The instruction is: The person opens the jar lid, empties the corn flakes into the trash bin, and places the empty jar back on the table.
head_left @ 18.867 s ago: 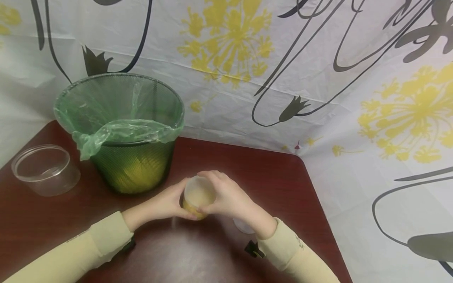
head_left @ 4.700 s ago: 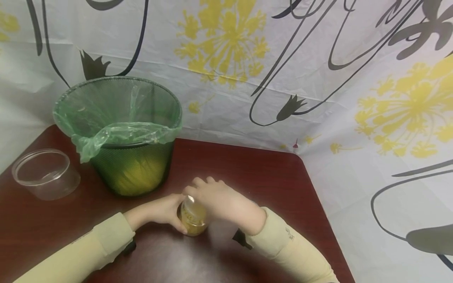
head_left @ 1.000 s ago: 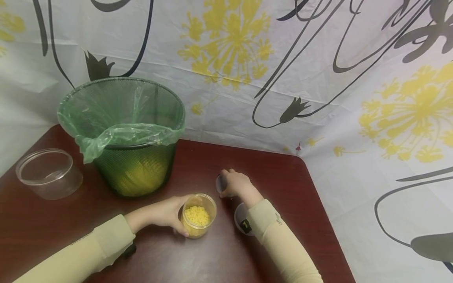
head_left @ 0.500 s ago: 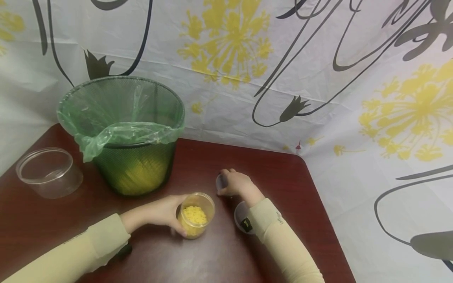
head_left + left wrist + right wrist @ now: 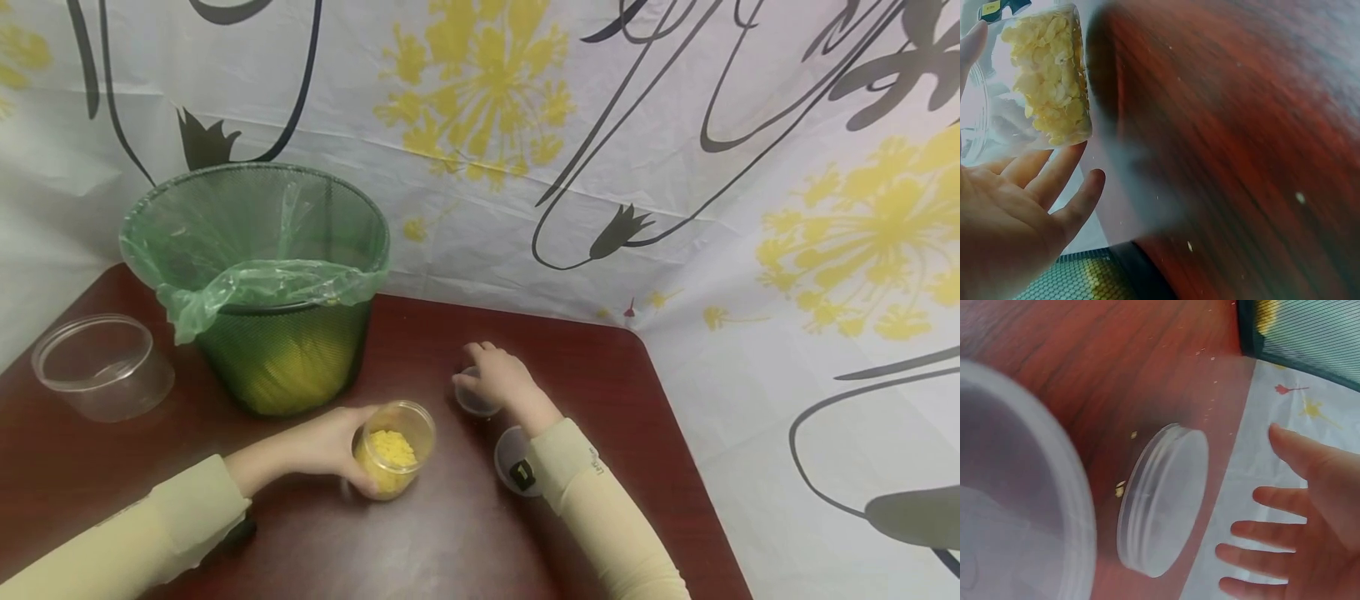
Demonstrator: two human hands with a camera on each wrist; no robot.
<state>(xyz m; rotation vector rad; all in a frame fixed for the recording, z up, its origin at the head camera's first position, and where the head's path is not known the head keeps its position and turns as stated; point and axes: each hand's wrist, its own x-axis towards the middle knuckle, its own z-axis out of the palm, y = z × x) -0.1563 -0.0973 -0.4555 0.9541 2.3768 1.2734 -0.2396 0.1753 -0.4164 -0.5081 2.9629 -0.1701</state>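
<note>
In the head view my left hand (image 5: 318,450) grips a clear plastic jar (image 5: 422,433) from its left side. The jar has no lid on it, tilts slightly to the right and is partly filled with yellow flakes (image 5: 392,448). The left wrist view shows the flakes (image 5: 1050,75) through the wall, above the tabletop. My right hand (image 5: 501,379) hovers at a small clear lid (image 5: 476,406) on the table. In the right wrist view its fingers are spread and apart from that lid (image 5: 1169,500). A larger clear lid (image 5: 512,452) lies under the right wrist.
A mesh bin (image 5: 300,350) with a green bag liner (image 5: 277,282) stands at the back left, something yellow inside. Left of it is a wide clear tub (image 5: 123,396). Small yellow crumbs (image 5: 1120,489) dot the dark red table (image 5: 420,542). A patterned curtain (image 5: 675,275) hangs behind.
The small lid, earlier under the right hand's fingers, now lies on the table, and that hand has lifted off it. My left hand has carried the jar slightly leftward.
</note>
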